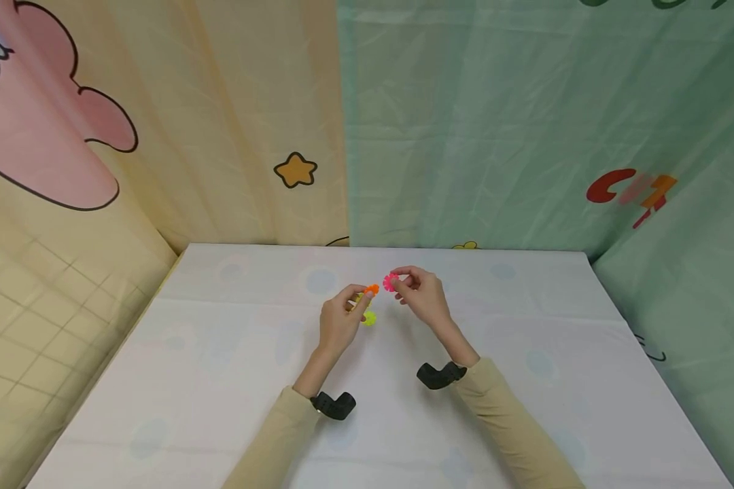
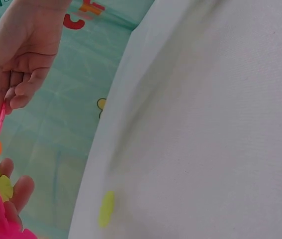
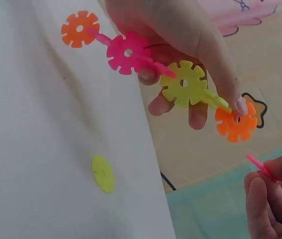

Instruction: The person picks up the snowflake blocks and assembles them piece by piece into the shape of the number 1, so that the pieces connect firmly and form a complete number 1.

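Observation:
My left hand (image 1: 339, 324) pinches a chain of interlocked snowflake discs near its end, where an orange snowflake disc (image 3: 235, 122) sits under the thumb. Further along that chain come a yellow disc (image 3: 183, 83), a pink disc (image 3: 128, 53) and another orange disc (image 3: 80, 29), with edge-on pieces linking them. Between thumb and fingertips, my right hand (image 1: 426, 299) holds a loose pink snowflake disc (image 1: 390, 282). A small gap separates it from the chain's orange end in the right wrist view. Below the hands, a yellow-green disc (image 3: 103, 174) lies on the table.
The white table (image 1: 220, 380) reaches back to hanging cloth, with a yellow curtain (image 1: 238, 102) on the left and a green curtain (image 1: 465, 122) on the right. Each wrist wears a black band (image 1: 334, 405).

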Motion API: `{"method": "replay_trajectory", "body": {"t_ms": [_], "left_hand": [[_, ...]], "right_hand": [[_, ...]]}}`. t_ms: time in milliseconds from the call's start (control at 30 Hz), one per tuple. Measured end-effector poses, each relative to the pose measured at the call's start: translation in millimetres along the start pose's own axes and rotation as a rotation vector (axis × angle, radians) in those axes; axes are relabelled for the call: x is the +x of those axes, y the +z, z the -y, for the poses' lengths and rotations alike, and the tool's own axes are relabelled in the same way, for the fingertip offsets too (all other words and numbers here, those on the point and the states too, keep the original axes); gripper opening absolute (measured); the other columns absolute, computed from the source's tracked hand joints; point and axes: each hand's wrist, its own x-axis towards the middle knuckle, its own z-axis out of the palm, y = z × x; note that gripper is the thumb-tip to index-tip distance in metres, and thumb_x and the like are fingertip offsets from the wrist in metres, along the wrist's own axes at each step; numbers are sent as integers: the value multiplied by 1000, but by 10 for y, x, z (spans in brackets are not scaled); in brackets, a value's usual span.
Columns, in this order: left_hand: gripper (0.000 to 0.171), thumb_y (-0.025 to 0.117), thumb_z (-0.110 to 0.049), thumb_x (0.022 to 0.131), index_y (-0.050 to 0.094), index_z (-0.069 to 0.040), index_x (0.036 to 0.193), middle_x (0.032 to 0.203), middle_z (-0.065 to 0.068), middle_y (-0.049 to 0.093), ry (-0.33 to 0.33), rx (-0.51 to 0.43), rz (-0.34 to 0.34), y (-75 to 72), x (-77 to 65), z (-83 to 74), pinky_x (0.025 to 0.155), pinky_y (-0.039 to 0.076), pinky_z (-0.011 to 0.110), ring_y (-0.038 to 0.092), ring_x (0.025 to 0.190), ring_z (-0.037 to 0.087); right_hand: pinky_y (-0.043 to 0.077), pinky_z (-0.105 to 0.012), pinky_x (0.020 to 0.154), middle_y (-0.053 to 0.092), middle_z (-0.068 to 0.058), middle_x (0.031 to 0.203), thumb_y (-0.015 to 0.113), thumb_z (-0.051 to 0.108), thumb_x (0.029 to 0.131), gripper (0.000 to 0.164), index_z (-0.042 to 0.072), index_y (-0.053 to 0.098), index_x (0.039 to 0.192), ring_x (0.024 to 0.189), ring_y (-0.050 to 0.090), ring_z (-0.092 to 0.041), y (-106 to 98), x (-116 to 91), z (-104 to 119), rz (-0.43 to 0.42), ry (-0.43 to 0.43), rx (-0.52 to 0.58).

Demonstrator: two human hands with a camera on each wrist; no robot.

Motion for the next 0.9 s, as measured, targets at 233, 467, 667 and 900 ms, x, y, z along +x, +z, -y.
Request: {"method": "replay_trajectory", "body": {"t_ms": [233,467,667,900], "left_hand": [[24,63,-33,93,70,-12,103,74,9,67,5,42,-6,16,-10,5,48,40,20,65,58,24],[25,64,-34,92,70,-12,103,72,13,68,16,60,3,35,-22,2,48,38,19,58,54,10],[25,64,-32,92,70,-11,103,72,15,69,38,58,9,49,-28,-2,47,38,19,57,54,9],[23,65,-30,91,71,-9,100,75,14,70,60,35,17,59,-10,-6,48,40,18,56,57,8]], "right_hand": [[54,-21,58,66,-15,74,66,16,91,23,3,68,109,62,65,-24,11,0,12,-5,-12,32],[53,-20,57,65,-15,74,65,14,91,21,3,69,108,60,63,-19,29,-8,22,1,-4,47],[53,-19,58,64,-15,76,65,14,91,22,2,69,109,59,62,-17,43,-21,43,6,6,43],[53,-19,57,65,-15,74,65,14,91,20,2,71,106,56,60,-14,64,-34,56,-15,-13,39]]}}
